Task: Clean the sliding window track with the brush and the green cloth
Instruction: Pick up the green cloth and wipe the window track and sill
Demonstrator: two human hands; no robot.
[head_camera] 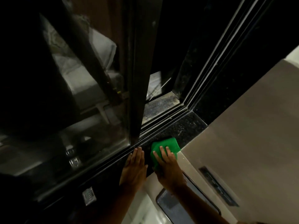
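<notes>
The sliding window track (163, 118) runs diagonally from lower left to upper right, with a dark window frame (139, 78) standing in it. In front of the track lies a black speckled stone sill (186, 126). A green cloth (168, 145) lies flat on the sill's near part. My right hand (168, 167) presses on the cloth with fingers spread over it. My left hand (135, 167) rests flat on the sill just left of the cloth, fingertips near the track's edge, holding nothing. No brush is in view.
A beige wall (242, 126) fills the right side below the sill. Below my right forearm is a dark rounded object with a thin rim (169, 204). The glass pane (64, 94) at the left reflects a dim room.
</notes>
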